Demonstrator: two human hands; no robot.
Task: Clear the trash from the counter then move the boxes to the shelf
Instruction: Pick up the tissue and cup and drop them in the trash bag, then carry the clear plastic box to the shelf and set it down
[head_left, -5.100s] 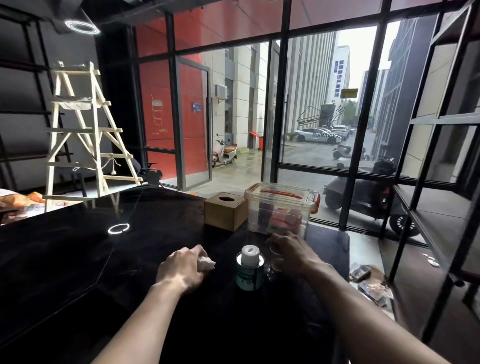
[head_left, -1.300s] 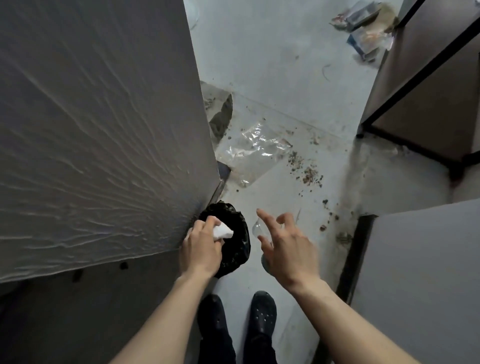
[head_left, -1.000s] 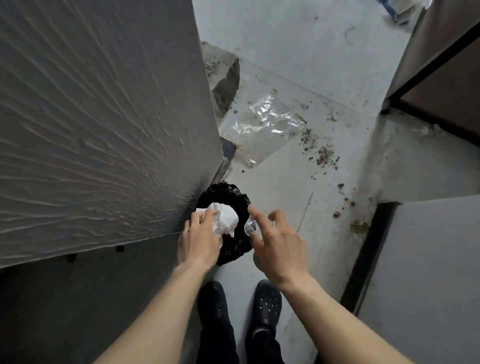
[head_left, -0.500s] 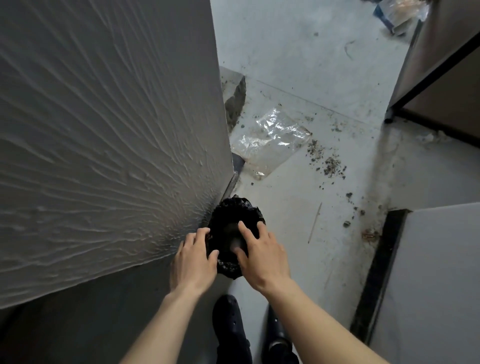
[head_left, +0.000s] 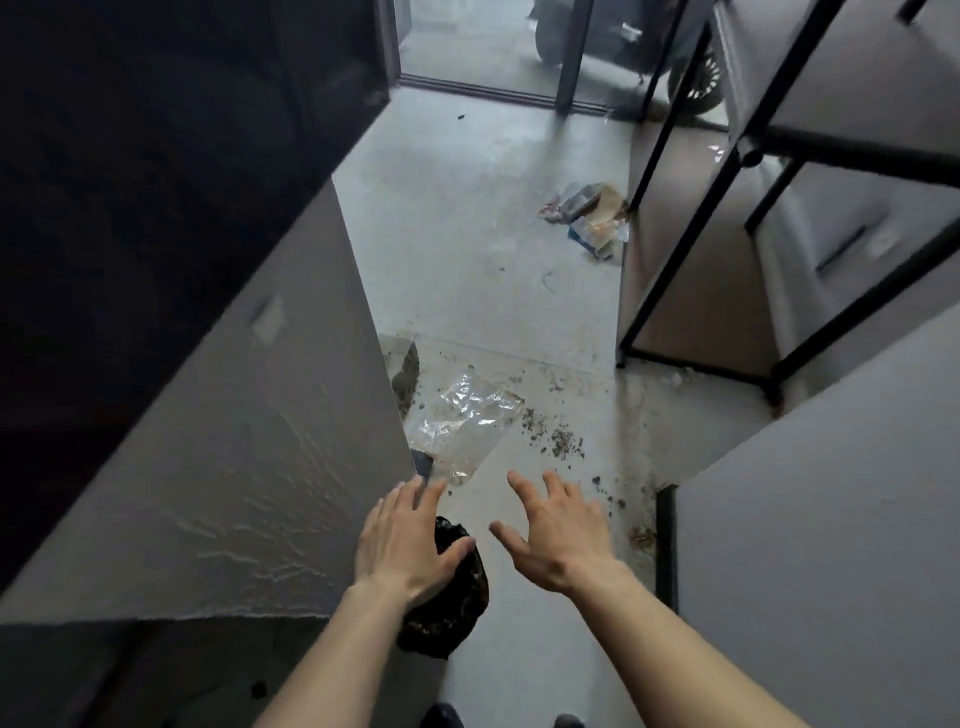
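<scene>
Now the left hand (head_left: 402, 545) is hovering with fingers spread and nothing in it, over the black trash bag (head_left: 449, 603) that is sitting on the floor at six o'clock against the counter's side wall (head_left: 270, 467). At its three o'clock, the right hand (head_left: 558, 535) is likewise splayed and holding nothing. Trouble likely lies in the clear plastic sheet (head_left: 462, 421) at twelve o'clock, which could slip underfoot. Half a second ago both hands were pressing into the bag; a second ago the left was clutching a white tissue. The boxes are out of view.
</scene>
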